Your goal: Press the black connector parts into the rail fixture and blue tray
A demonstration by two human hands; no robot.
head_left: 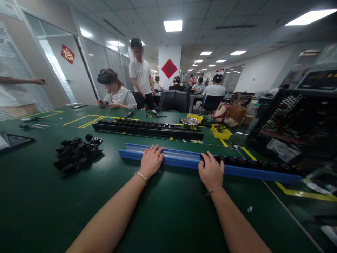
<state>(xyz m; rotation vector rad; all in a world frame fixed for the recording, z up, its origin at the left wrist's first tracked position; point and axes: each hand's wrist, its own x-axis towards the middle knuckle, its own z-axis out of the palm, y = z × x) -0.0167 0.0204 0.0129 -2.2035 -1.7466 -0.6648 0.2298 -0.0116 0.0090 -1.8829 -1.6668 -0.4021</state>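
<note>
A long blue channel-shaped rail [181, 162] lies across the green table in front of me. My left hand [152, 161] is closed over its near wall left of the middle, fingertips reaching into the groove. My right hand [211, 169] bends over the rail farther right, its fingers on a small black part [202, 157] at the left end of a row. That row of black parts [250, 162] fills the groove to the right. How the right fingertips meet the part is partly hidden. Left of the rail sits a loose pile of black parts [76, 153].
Beyond the blue rail lies a black rail [147, 132] carrying similar parts. A metal bowl [190, 121] and a yellow tray [220, 132] stand behind it. An open black case [279, 130] rises at right. Several people sit or stand farther back; a laptop edge [18, 140] shows at left.
</note>
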